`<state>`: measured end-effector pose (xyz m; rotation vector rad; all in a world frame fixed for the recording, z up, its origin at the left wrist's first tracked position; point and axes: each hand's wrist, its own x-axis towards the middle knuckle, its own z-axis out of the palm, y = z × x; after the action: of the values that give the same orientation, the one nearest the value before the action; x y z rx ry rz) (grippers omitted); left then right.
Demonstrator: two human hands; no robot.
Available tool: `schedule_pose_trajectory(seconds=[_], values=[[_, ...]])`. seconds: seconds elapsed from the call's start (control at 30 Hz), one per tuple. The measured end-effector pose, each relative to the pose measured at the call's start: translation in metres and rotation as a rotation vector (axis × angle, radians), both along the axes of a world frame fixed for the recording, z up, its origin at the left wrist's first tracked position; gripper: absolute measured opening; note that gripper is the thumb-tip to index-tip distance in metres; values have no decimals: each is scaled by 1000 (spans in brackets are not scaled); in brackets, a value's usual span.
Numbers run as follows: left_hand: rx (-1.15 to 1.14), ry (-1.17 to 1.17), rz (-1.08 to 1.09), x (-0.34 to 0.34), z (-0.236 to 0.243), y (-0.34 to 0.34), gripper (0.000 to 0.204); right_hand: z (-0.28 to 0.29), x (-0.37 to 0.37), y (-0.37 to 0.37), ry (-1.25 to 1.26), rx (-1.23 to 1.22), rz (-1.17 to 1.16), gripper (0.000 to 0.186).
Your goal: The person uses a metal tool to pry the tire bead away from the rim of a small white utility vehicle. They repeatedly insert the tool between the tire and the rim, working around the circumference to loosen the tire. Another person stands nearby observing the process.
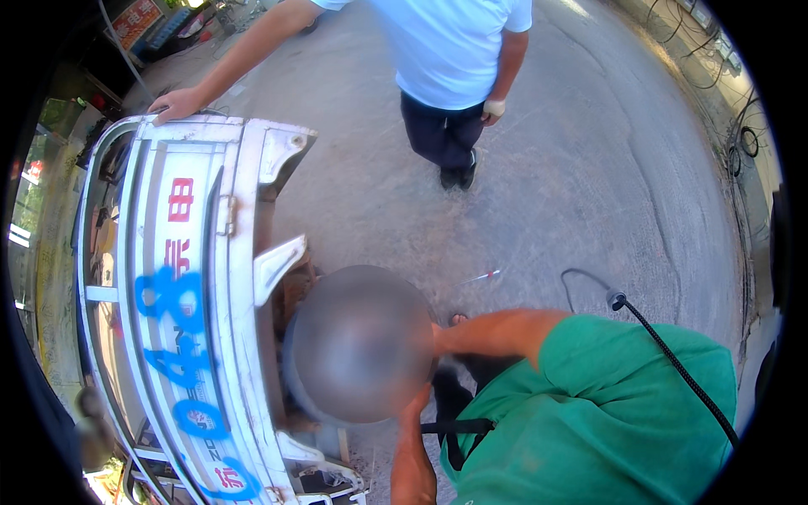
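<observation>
My right hand (433, 338) reaches left from my green sleeve to the edge of a blurred grey round area (358, 341), beside a white metal vehicle body section (156, 320) marked with red lettering and blue paint. My left hand (412, 400) comes up from the bottom to the lower edge of that same blur. The fingers of both hands, and whatever they touch or hold, are hidden there. White brackets (278, 261) jut from the panel just above the blurred area.
A person in a white T-shirt (454, 55) stands ahead, one hand on the panel's top. A small thin object (488, 274) lies on the pavement (589, 185). A black braided cord (673, 353) hangs at the right. Coiled cables (745, 143) line the far right edge.
</observation>
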<state>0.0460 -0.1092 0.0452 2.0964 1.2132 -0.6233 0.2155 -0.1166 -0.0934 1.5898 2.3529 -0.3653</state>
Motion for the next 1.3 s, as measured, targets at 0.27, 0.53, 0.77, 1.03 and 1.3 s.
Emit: schedule_pose_trajectory(seconds=[0.27, 0.53, 0.77, 1.03, 1.3], values=[[233, 68, -179, -56, -6, 10, 50, 31, 10, -3, 89, -62, 222, 36], [243, 33, -356, -55, 24, 30, 49, 45, 22, -14, 41, -110, 233, 33], [-63, -204, 67, -22, 4, 16, 44, 75, -7, -31, 255, 61, -26, 25], [-91, -191, 32, 0, -8, -13, 51, 110, -12, -30, 269, -78, -96, 26], [-121, -5, 11, 5, -15, -1, 60, 77, -23, -16, 159, -32, -60, 26]])
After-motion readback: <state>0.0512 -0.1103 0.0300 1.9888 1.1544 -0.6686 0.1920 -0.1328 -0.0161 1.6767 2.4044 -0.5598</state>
